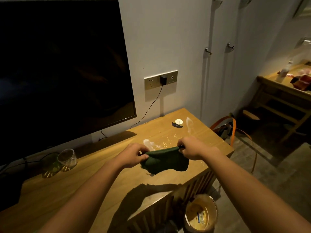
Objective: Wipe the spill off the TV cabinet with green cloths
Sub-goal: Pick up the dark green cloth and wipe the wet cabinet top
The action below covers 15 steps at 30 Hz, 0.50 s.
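A dark green cloth [165,159] hangs stretched between both hands just above the wooden TV cabinet [94,179]. My left hand [134,154] pinches its left top corner and my right hand [191,148] pinches its right top corner. Behind the cloth, the spill [168,138] is scattered as small pale crumbs with white wet streaks, reaching toward the cabinet's far right corner. The cloth hides part of the surface beneath it.
A large dark TV [64,68] fills the left. Two glasses [67,159] stand on the cabinet at the left. A small white disc and dark scrap [178,122] lie near the back. A bin [201,214] stands on the floor in front. A wooden shelf unit [282,101] is at right.
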{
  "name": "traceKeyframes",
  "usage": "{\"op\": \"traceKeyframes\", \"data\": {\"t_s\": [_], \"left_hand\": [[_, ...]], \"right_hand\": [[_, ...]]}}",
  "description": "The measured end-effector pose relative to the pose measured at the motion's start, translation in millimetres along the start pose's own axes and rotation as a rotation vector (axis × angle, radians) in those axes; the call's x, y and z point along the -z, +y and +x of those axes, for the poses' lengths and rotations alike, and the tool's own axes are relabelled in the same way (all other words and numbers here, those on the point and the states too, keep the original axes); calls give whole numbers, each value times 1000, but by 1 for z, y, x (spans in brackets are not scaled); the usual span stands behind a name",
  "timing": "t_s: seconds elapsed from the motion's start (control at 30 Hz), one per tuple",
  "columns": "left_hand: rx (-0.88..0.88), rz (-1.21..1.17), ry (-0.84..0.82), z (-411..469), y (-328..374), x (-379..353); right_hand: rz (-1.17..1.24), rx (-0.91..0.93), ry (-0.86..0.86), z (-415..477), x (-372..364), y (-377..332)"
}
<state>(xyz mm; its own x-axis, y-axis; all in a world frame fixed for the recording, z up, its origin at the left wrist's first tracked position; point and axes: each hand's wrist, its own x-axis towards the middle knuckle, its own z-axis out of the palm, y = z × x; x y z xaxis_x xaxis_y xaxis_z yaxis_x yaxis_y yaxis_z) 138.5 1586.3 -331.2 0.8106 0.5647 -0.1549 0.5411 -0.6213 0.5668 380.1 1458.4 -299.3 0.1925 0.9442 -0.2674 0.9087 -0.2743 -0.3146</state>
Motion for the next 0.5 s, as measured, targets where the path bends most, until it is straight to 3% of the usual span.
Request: {"op": "traceKeyframes", "data": {"t_s": [0.17,0.5], "left_hand": [[80,56,-111,53,-17,1],[414,-66,277,136,-73,18]], "right_hand": [[-22,41,-57,56,17,23],[-60,126,-95,204,35,40]]}}
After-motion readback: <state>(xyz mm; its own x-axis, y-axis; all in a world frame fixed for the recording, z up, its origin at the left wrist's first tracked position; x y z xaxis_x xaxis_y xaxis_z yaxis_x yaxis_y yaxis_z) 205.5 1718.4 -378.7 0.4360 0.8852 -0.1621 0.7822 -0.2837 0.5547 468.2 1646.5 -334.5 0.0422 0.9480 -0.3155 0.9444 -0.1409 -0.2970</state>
